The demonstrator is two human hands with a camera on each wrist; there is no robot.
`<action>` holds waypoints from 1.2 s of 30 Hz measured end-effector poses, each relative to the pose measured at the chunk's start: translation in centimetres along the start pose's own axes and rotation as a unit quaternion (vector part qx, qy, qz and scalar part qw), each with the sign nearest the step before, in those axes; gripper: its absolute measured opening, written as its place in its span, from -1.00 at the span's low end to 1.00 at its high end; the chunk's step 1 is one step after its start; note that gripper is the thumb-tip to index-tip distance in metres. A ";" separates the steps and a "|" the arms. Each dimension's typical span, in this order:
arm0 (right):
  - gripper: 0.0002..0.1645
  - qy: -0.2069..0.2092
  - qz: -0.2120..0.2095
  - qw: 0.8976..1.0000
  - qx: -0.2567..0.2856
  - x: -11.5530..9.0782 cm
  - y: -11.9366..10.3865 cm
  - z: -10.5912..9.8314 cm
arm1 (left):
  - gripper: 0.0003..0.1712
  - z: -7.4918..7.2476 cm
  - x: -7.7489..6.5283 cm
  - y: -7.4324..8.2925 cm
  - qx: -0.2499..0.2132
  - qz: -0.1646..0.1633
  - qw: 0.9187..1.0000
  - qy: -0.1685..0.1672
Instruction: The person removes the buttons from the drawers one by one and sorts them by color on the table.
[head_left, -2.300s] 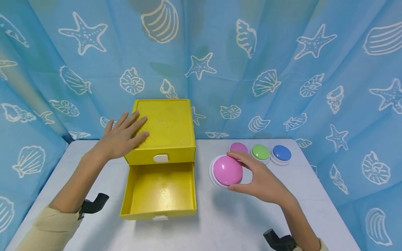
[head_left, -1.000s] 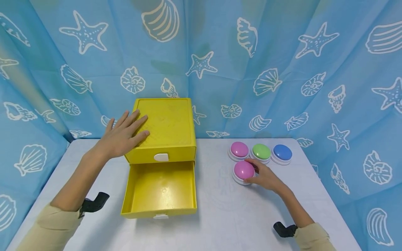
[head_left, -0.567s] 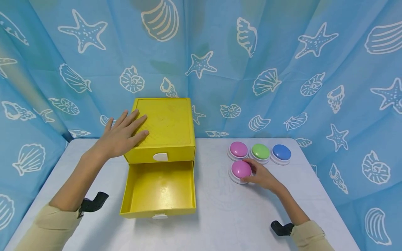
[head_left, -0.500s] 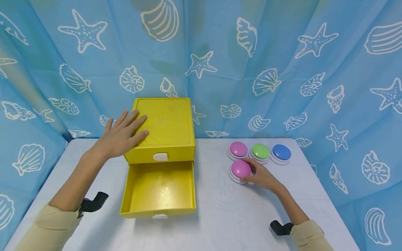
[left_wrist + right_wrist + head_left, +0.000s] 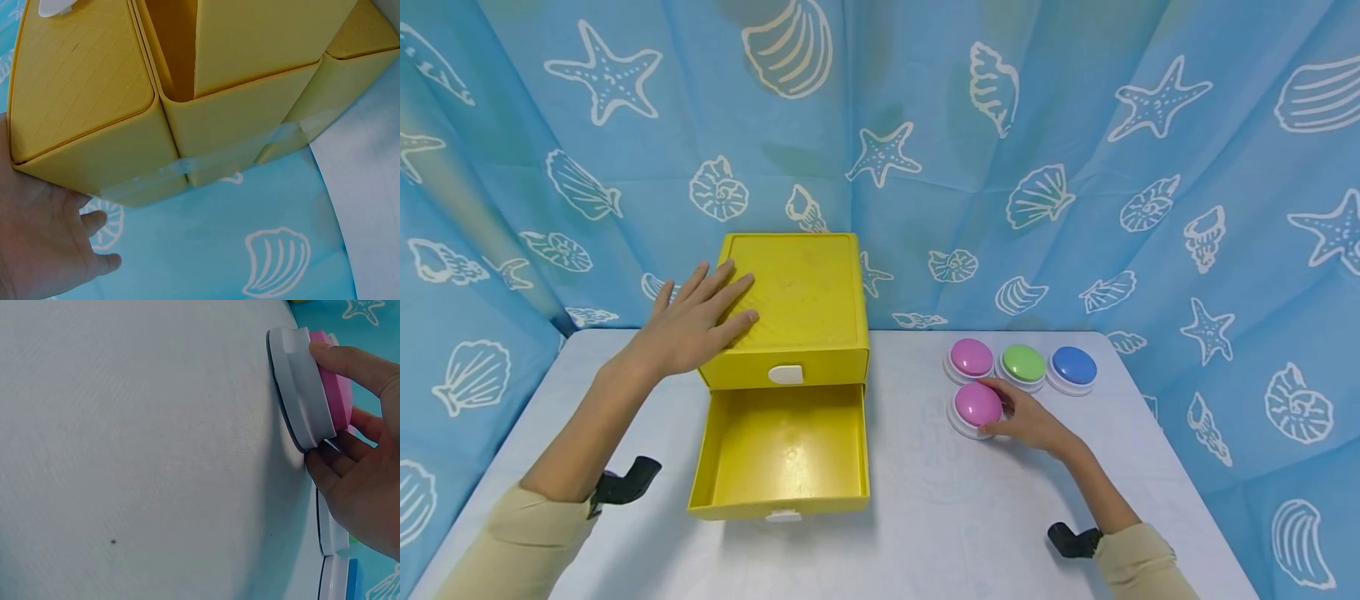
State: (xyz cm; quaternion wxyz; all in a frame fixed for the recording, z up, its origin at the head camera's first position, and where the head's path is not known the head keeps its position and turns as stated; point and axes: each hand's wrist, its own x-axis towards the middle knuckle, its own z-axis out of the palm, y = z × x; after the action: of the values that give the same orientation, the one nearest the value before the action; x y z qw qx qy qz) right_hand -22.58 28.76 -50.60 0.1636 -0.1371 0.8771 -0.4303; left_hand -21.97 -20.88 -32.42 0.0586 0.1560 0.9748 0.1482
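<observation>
Gripping near pink button (image 5: 978,403), right hand (image 5: 1030,423), head view: fingers curled partway round its side. Button low over or on counter (image 5: 940,525), in front of far pink button (image 5: 972,357); green button (image 5: 1024,363), blue button (image 5: 1074,365) beside that. Left hand (image 5: 688,332) on drawer unit (image 5: 808,292) top, fingers straight, spread, nothing held; lower drawer (image 5: 737,507) pulled out. Left wrist view: hand at unit's edge, fingers partly hidden. Right wrist view: thumb on pink dome (image 5: 335,397), fingers at white base (image 5: 300,394).
</observation>
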 end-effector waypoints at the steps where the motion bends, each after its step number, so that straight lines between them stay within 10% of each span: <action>1: 0.02 -0.002 0.000 1.000 0.001 0.0 0.0 0.0 | -0.12 0.0 0.0 0.0 -0.001 0.000 1.000 0.000; 13: -0.14 0.061 -0.052 0.996 -0.030 -1.4 -1.7 0.0 | -0.12 -0.1 0.1 0.2 -0.001 -0.001 1.000 -0.003; 26: -0.42 0.169 -0.177 0.967 0.064 -4.0 -10.1 2.8 | -0.13 -0.2 0.1 0.3 -0.001 -0.004 1.000 -0.005; 36: -0.51 0.098 -0.212 0.966 0.113 -5.7 -16.3 6.7 | -0.13 -0.1 -0.1 0.2 0.000 -0.002 1.000 -0.001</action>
State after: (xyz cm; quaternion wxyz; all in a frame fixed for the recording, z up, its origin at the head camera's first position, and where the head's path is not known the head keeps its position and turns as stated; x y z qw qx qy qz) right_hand -13.06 16.51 -40.44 -0.0040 -0.2577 0.7854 -0.5628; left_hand -21.86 -20.79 -32.28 0.0596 0.1539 0.9752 0.1475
